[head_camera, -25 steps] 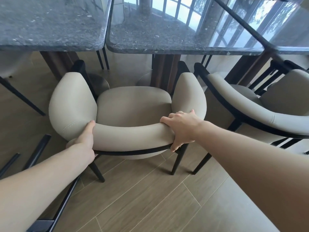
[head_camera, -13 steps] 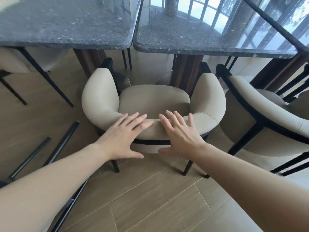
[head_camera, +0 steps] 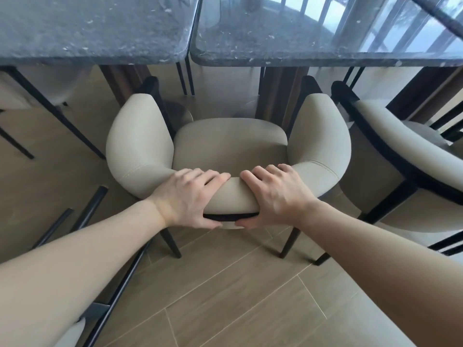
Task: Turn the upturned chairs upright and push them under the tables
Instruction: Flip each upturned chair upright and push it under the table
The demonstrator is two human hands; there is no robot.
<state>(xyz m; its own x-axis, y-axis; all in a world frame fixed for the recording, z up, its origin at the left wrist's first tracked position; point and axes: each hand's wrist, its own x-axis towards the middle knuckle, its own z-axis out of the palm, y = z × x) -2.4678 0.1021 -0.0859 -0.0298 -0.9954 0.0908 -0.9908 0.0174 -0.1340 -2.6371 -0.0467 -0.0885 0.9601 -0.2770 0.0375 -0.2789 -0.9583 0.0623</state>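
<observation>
A beige upholstered chair [head_camera: 230, 144] with black legs stands upright on the floor, facing two dark stone tables, the left table [head_camera: 95, 28] and the right table [head_camera: 300, 38]. Its seat front lies just short of the table edges, in line with the gap between them. My left hand [head_camera: 188, 196] and my right hand [head_camera: 273, 196] both grip the middle of the chair's curved backrest, fingers over the top and thumbs under the black frame.
A second beige chair [head_camera: 400, 156] stands upright close on the right. Black legs of a tipped chair [head_camera: 82, 216] stick up at the lower left. Another chair [head_camera: 37, 93] sits under the left table. The floor is wooden planks.
My hands went from the backrest's outer ends, to open above its middle, to gripping its middle side by side. The view has moved closer to the tables.
</observation>
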